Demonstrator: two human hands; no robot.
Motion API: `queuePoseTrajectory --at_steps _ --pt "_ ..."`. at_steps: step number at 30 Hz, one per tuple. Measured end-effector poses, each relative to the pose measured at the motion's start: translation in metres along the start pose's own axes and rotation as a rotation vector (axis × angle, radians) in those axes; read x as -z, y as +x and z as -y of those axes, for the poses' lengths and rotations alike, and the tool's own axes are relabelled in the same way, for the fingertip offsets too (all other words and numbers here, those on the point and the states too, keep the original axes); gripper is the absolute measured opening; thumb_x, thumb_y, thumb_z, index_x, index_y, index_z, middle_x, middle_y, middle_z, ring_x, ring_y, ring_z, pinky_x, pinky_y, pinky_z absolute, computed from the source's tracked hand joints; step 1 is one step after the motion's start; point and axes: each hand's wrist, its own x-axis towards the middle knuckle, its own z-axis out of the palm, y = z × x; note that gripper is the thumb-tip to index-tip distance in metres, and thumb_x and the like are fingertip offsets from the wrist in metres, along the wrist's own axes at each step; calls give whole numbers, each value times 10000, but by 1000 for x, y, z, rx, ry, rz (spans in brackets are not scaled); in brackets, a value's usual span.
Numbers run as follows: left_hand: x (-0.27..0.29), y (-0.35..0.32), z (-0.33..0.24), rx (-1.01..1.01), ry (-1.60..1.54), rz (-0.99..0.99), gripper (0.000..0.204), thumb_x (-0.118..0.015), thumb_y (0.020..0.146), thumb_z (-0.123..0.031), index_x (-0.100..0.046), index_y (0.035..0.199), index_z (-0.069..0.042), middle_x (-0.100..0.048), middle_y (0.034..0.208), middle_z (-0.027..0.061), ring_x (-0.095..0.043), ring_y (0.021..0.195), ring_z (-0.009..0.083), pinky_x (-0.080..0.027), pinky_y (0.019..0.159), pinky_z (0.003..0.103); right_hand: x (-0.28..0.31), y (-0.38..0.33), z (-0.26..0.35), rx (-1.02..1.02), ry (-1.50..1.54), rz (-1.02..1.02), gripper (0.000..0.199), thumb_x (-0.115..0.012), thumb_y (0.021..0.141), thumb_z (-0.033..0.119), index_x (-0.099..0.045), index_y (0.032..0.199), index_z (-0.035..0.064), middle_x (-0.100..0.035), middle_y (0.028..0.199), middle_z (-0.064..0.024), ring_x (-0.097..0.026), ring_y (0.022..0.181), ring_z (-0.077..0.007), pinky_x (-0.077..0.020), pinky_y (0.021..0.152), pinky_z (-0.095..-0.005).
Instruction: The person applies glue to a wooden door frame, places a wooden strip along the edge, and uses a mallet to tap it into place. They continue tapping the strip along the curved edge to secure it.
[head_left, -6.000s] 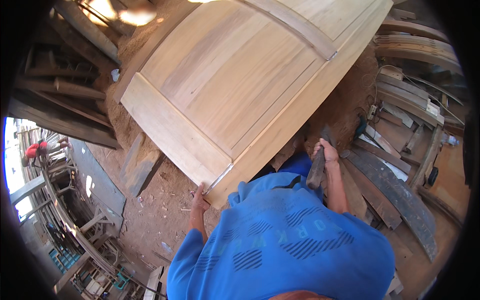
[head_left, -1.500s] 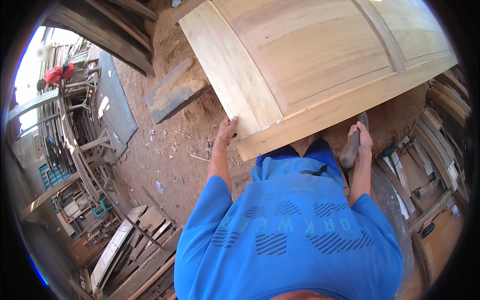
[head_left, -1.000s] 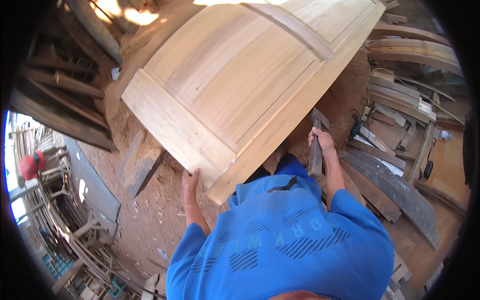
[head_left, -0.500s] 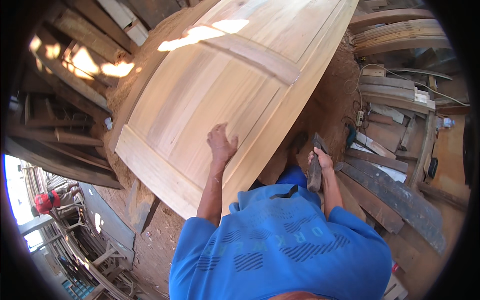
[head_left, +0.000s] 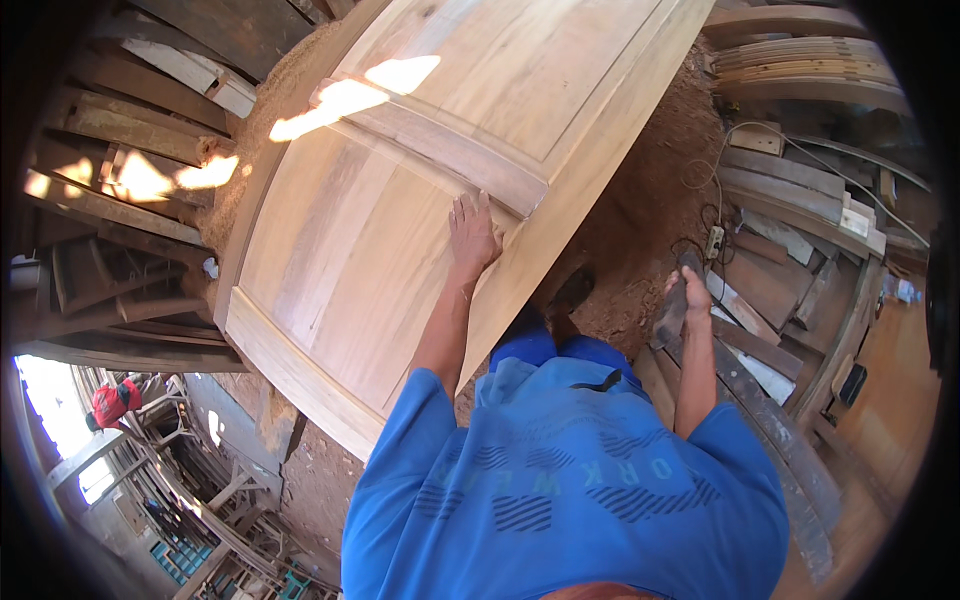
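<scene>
A large pale wooden panel door [head_left: 350, 245] lies before me, with a raised cross rail [head_left: 450, 143] between its panels. My left hand [head_left: 475, 235] rests on it just below that rail, near the right-hand stile, fingers stretched out and holding nothing. Off to the right of the door, my right hand [head_left: 697, 292] is wrapped round a dark, elongated, block-like tool [head_left: 669, 318]. The tool hangs low over the ground beside me, apart from the door. Its exact kind cannot be made out, since the hand covers part of it.
Boards [head_left: 790, 185] and curved wooden pieces [head_left: 800, 60] are stacked at the right, with a cable and a socket block [head_left: 715, 240] beside them. Dark lumber [head_left: 130, 130] crowds the left. Shavings cover the ground [head_left: 650, 190]. A person in red [head_left: 115, 402] is at far left.
My left hand has slid farther up the door toward the cross rail. My right hand, still gripping the dark tool, has swung to the right, away from the door.
</scene>
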Motion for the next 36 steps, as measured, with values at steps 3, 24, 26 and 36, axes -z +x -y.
queuePoseTrajectory --at_steps 3,24,26,36 --pt "-5 22 -3 -17 11 96 890 -714 782 -383 -252 1461 -39 -291 1420 363 -244 1350 506 -210 1115 557 -12 36 34 31 38 17 228 -535 947 263 -533 836 64 -556 708 -35 -564 627 -159 -507 576 -289" --pt "-29 49 -60 399 -74 15 798 -601 842 -508 -342 1357 43 -322 1344 423 -292 1296 548 -225 1072 605 -88 85 81 -307 -93 92 172 -534 933 207 -513 886 43 -551 726 -68 -556 608 -176 -498 524 -318" --pt "-31 57 -55 496 -151 -30 687 -573 878 -457 -393 1297 58 -442 1257 388 -403 1231 502 -310 1031 557 -74 101 96 -353 -141 60 172 -534 931 210 -508 890 44 -552 711 -71 -555 592 -183 -497 519 -322" --pt "-15 41 -71 1102 -764 -147 402 -480 940 -341 -594 983 42 -647 878 243 -640 808 347 -487 732 430 -121 102 243 -63 -867 313 222 -630 894 261 -529 896 64 -579 707 -38 -574 538 -136 -497 450 -303"
